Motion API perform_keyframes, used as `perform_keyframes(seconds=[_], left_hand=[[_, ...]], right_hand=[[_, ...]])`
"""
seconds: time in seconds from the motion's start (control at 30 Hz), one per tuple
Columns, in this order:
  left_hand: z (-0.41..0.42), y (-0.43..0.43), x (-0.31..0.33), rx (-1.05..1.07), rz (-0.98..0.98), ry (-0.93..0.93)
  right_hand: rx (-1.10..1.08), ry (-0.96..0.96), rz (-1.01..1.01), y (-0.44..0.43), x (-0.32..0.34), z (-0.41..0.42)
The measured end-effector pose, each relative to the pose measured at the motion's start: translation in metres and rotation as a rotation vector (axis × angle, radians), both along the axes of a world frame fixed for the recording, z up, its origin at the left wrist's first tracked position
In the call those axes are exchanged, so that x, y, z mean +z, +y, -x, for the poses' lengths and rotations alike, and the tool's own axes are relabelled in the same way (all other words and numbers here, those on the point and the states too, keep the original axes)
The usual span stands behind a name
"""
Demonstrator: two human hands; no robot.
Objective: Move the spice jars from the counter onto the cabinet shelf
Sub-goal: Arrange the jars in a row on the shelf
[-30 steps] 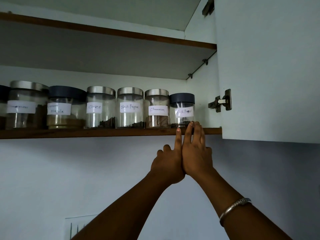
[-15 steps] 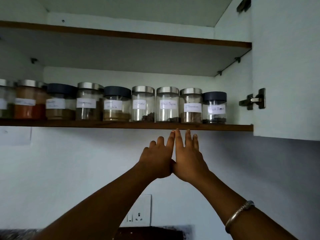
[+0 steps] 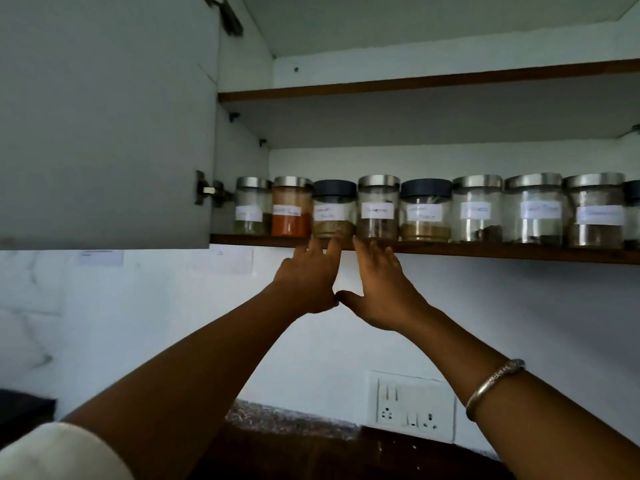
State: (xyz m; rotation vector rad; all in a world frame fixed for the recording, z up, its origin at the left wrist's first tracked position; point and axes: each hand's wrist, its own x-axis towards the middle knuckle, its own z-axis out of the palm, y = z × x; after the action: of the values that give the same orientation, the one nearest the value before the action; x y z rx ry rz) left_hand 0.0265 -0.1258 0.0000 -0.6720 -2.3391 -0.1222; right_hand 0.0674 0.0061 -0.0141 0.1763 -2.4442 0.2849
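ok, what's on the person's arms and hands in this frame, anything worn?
Both forearms are bare. The right wrist carries a thin silver-coloured metal bangle; the right hand shows no rings that I can make out. The left hand and wrist are bare, with a white or cream sleeve showing at the upper arm. No gloves.

White wall (image 3: pixel 311 341), dim light. Socket plate (image 3: pixel 414 405) at 5 o'clock. Open cabinet door (image 3: pixel 104 116) at 10 o'clock, hinge (image 3: pixel 207 191) on its edge. Speckled counter (image 3: pixel 287 419) at 6 o'clock. Paper notes (image 3: pixel 100 258) taped below door.
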Motion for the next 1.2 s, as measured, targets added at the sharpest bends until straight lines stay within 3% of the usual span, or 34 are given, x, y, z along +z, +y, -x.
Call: perform_keyframes(seconds=[0.2, 0.47, 0.93, 1.07, 1.2], left_hand=[[0.028, -0.107, 0.017, -0.025, -0.108, -0.023], [0.067, -0.169, 0.039, -0.047, -0.084, 0.013], [0.128, -0.144, 0.109, -0.226, -0.164, 0.152], [0.131, -0.145, 0.133, -0.381, -0.376, 0.199], [0.141, -0.146, 0.146, -0.331, -0.42, 0.158]], right_hand=[[0.086, 0.057, -0.004, -0.087, 0.014, 0.03], [0.118, 0.156, 0.059, -0.139, 0.03, 0.064], [-0.097, 0.301, -0.126, -0.136, 0.09, 0.107], [-0.187, 0.276, -0.127, -0.127, 0.113, 0.12], [-0.207, 0.266, -0.164, -0.119, 0.132, 0.128]])
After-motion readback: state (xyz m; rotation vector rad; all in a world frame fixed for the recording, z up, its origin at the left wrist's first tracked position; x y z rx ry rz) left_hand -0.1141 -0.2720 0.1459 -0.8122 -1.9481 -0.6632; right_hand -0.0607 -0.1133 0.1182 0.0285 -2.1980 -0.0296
